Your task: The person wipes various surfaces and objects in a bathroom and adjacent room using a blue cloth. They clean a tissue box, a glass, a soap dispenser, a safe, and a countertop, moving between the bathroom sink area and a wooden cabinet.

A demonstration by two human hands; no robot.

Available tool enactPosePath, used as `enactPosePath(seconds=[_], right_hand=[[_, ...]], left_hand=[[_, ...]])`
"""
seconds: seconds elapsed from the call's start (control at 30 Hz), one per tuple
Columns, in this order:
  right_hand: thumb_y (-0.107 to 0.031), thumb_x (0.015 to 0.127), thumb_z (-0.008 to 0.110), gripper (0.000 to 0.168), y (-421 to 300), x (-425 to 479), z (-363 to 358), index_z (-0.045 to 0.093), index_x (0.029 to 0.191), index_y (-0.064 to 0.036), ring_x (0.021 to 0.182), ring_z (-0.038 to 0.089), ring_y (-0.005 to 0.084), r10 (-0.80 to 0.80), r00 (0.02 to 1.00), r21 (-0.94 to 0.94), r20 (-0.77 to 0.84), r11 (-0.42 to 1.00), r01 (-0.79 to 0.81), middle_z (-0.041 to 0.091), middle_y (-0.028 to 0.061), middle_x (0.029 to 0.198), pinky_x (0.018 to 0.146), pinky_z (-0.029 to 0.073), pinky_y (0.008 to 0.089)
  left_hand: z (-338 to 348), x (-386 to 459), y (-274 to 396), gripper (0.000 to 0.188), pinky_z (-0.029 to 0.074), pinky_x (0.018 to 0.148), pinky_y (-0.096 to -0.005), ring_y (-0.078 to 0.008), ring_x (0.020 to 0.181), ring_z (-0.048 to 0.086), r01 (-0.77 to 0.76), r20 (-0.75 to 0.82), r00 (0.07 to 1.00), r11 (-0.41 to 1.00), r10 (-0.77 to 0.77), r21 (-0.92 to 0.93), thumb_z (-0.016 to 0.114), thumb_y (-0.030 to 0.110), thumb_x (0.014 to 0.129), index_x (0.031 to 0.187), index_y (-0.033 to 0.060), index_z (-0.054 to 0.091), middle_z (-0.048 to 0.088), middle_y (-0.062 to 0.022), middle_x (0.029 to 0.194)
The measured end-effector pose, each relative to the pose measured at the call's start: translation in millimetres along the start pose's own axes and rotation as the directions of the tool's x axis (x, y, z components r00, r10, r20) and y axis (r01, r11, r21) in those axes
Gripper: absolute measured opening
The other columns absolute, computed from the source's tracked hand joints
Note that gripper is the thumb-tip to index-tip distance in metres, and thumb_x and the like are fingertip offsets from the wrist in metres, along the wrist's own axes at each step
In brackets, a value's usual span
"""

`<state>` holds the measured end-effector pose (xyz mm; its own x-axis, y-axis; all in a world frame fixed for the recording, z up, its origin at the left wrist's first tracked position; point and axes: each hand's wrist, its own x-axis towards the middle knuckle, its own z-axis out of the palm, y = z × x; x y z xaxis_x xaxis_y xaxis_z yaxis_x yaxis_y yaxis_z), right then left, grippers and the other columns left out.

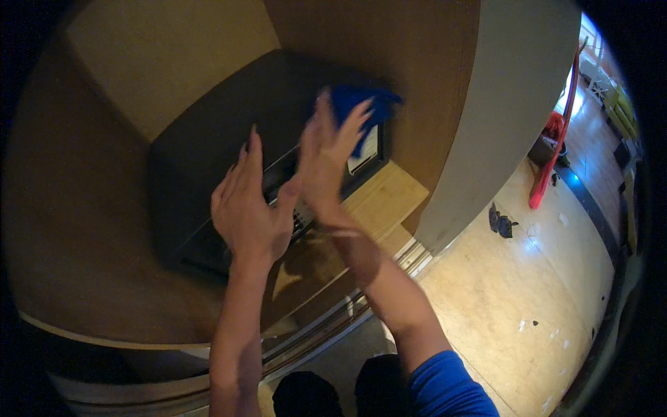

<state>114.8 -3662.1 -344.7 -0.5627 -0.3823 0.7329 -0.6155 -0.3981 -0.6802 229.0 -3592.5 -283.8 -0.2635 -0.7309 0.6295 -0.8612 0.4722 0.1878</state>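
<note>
A black box-shaped safe or appliance (208, 140) sits inside a brown wooden cabinet. My left hand (252, 208) is held over its front top edge, fingers spread, with nothing in it. Beside it, slightly blurred, my right hand (325, 156) has its fingers apart, close to a blue cloth (367, 104). The cloth lies on the right end of the black box and hangs over its front, partly covering a white label (365, 151). Whether the right hand touches the cloth cannot be told. Part of a keypad or vent (298, 223) shows between the wrists.
A light wooden board (391, 195) juts out at the cabinet's right, above metal sliding-door tracks (411, 258). A grey panel (484, 120) bounds the opening. Dark scraps (503, 224) lie on the tiled floor (484, 292); a red-handled item (552, 167) stands farther off.
</note>
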Motion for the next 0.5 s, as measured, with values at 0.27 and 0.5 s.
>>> enactPosePath(seconds=[0.27,0.5], right_hand=[[-0.038,0.097,0.050,0.072,15.3,9.8,-19.5,0.021,0.153,-0.001,0.147,0.008,0.0456,0.101,0.982,-0.158,0.161,0.985,-0.075,0.007,0.0309,0.158,0.116,0.006,0.0608],[-0.037,0.102,0.041,0.068,105.2,-13.0,-30.7,0.019,0.149,0.007,0.147,0.007,0.0469,0.141,0.978,-0.134,0.154,0.984,-0.121,0.009,0.0330,0.157,0.118,0.007,0.0548]], left_hand=[[2.8,-3.9,-4.2,0.088,0.032,0.096,-0.0390,-0.0283,0.131,0.050,-0.123,-0.014,0.992,0.980,0.127,0.154,0.061,0.071,0.078,0.145,0.0155,0.046,0.051,-0.0157,0.143],[11.6,-3.8,0.2,0.089,0.032,0.095,-0.0406,-0.0283,0.127,0.052,-0.134,-0.057,0.988,0.979,0.144,0.154,0.063,0.074,0.072,0.143,0.0218,0.050,0.052,-0.0128,0.144]])
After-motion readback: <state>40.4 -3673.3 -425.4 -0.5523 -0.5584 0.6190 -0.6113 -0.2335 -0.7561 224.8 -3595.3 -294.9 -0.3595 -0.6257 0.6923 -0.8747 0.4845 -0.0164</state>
